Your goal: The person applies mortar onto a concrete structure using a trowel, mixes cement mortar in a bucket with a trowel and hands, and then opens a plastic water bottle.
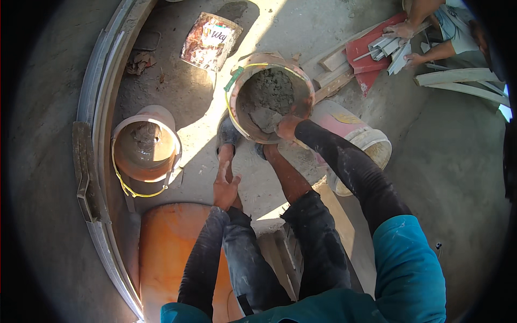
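A bucket (277, 83) with a yellow handle and a green grip stands between my feet, holding grey mortar. My right hand (289, 129) is closed around a trowel at the bucket's near right edge, its grey blade (264, 118) down in the mortar. My left hand (226, 188) hangs open beside my left leg, fingers pointing down and holding nothing that I can see.
Buckets (124, 167) lie or stand at left and right (339, 118); a torn bag (207, 40) lies behind. An orange container (167, 253) is near-left, long strips (102, 70) along the left. At upper right, another person's hands (398, 29) hold metal pieces near boards (334, 81).
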Tool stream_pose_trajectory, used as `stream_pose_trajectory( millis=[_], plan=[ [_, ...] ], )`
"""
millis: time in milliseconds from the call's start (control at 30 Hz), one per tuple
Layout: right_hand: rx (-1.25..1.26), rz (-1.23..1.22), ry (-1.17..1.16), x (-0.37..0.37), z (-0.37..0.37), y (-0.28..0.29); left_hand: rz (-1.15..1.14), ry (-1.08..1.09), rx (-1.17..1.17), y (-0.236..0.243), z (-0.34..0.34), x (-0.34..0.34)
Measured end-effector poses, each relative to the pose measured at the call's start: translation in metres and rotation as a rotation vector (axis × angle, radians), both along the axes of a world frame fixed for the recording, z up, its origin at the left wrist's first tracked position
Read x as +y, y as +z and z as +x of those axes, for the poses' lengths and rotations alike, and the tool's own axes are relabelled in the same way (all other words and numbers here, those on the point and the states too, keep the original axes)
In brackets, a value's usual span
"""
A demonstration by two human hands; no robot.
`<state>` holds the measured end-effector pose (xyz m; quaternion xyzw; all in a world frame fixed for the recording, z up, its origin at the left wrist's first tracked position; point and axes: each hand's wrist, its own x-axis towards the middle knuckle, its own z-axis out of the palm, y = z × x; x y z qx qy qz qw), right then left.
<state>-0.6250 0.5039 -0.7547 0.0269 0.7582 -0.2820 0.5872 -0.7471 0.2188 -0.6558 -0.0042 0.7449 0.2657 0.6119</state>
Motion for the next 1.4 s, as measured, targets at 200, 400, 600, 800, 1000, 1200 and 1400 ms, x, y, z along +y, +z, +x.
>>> stream_pose_trajectory(
  millis=[200, 400, 600, 800, 1000, 1200, 1400],
  plan=[
    [0.3, 0.567, 0.167, 0.037, -0.046, 0.098, 0.149, 0.182, -0.176, -0.083, -0.041, 0.058],
    [0.167, 0.034, 0.094, 0.032, 0.01, 0.006, 0.127, 0.304, -0.161, -0.116, -0.008, 0.079],
    [-0.441, -0.535, -1.474, -0.013, -0.009, 0.017, 0.174, 0.441, -0.326, -0.11, -0.024, 0.074],
    [-0.74, -1.182, -2.253, 0.029, 0.055, 0.086, 0.147, 0.425, -0.432, -0.1, -0.036, 0.085],
    [-0.382, 0.085, -1.715, 0.006, -0.018, 0.092, 0.123, 0.508, -0.487, -0.11, -0.037, 0.067],
    [-0.401, 0.362, -1.404, -0.004, -0.011, 0.03, 0.187, 0.554, -0.464, -0.111, -0.026, 0.087],
    [-0.745, -0.246, -1.85, 0.068, -0.043, 0.083, 0.208, 0.678, -0.414, -0.103, -0.027, 0.077]
  ],
)
